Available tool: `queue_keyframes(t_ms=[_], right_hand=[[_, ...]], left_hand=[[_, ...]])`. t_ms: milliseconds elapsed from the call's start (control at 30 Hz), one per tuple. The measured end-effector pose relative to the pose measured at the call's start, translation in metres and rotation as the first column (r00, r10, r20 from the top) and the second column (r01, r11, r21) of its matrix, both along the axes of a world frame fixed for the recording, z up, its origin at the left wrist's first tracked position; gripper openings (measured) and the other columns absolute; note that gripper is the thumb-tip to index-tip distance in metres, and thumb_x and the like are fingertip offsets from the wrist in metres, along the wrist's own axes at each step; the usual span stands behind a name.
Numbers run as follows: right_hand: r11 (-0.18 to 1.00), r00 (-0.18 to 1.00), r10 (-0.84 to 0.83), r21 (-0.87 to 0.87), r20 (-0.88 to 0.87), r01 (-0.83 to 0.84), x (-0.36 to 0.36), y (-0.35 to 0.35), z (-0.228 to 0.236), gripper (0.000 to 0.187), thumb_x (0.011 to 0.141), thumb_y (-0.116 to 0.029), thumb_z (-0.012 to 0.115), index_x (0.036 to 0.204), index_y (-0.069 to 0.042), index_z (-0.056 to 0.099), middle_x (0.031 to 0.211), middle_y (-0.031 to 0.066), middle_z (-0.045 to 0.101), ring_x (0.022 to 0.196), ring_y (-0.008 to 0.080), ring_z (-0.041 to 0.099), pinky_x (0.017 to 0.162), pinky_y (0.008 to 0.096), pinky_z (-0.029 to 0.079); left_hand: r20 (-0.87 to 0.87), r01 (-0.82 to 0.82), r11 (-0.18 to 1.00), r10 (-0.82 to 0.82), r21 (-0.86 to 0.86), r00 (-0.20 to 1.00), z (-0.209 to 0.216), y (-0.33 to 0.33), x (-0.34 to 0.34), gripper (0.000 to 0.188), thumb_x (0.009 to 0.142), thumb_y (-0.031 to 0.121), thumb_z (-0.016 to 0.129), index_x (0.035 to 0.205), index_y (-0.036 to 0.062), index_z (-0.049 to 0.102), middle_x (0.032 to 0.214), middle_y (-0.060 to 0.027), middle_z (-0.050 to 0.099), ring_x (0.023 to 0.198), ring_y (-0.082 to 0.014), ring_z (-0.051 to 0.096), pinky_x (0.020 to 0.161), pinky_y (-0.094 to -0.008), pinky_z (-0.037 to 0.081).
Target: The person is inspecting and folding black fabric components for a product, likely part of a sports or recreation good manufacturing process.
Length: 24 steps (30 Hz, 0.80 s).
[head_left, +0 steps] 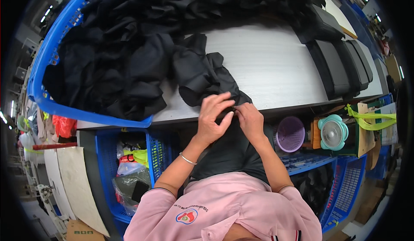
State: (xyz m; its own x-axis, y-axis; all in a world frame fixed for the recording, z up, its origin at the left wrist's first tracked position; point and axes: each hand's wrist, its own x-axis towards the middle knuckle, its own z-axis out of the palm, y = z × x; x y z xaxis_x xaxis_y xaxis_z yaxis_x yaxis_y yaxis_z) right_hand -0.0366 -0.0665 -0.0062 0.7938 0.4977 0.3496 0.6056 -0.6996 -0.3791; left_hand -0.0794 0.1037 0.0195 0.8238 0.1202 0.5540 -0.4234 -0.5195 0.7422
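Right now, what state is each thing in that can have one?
Black cloth piece: crumpled, reaching the hands.
Left hand: thumb and fingers parted.
Right hand: fingertips pinched at the cloth.
Large blue plastic basket: heaped with black fabric.
Black rectangular pieces: lined up, overlapping.
Round purple perforated plastic basket: open-topped.
Round turquoise fan: running or not, cannot tell.

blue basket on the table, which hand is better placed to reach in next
Probably the left hand: it is nearer the blue basket, which sits on that side. The right hand is farther off; both are at the black cloth.
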Motion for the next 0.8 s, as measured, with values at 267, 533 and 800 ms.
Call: queue_keyframes(t_ms=[267, 533, 800], right_hand=[[0.131, 0.551, 0.549, 0.716, -0.629, 0.686, 0.005, -0.036, 0.018, 0.011, 0.098, -0.018, 0.062, 0.098, -0.007, 0.06, 0.077, 0.0029, 0.062, 0.064, 0.0153, 0.065, 0.058, 0.0264, 0.05], [-0.174, 0.559, 0.579, 0.58, -0.593, 0.796, -0.008, -0.044, 0.002, 0.01, 0.099, -0.018, 0.061, 0.102, -0.009, 0.059, 0.092, 0.0055, 0.066, 0.082, 0.0231, 0.072, 0.071, 0.0338, 0.059], [-0.156, 0.609, 0.468, 0.618, -0.641, 0.771, -0.04, -0.052, 0.024, 0.016, 0.101, -0.016, 0.058, 0.112, -0.004, 0.053, 0.097, 0.0099, 0.062, 0.086, 0.0225, 0.07, 0.074, 0.0324, 0.057]], left_hand=[[-0.29, -0.368, 0.823, 0.26, -0.432, 0.921, 0.01, 0.075, 0.037, 0.063, 0.09, 0.008, 0.068, 0.147, -0.0003, 0.043, 0.149, -0.0154, 0.047, 0.133, -0.0197, 0.048, 0.071, -0.0214, 0.053], [-0.035, -0.07, 0.997, 0.069, -0.025, 0.997, 0.006, -0.01, 0.001, 0.065, 0.075, 0.01, 0.082, 0.134, 0.0017, 0.055, 0.135, -0.0153, 0.056, 0.119, -0.0301, 0.054, 0.086, -0.0365, 0.053], [-0.007, 0.065, 0.977, -0.068, -0.204, 0.998, 0.016, -0.096, 0.071, 0.032, 0.077, -0.008, 0.069, 0.107, 0.0058, 0.069, 0.095, -0.0085, 0.066, 0.09, -0.0282, 0.063, 0.076, -0.0369, 0.051]])
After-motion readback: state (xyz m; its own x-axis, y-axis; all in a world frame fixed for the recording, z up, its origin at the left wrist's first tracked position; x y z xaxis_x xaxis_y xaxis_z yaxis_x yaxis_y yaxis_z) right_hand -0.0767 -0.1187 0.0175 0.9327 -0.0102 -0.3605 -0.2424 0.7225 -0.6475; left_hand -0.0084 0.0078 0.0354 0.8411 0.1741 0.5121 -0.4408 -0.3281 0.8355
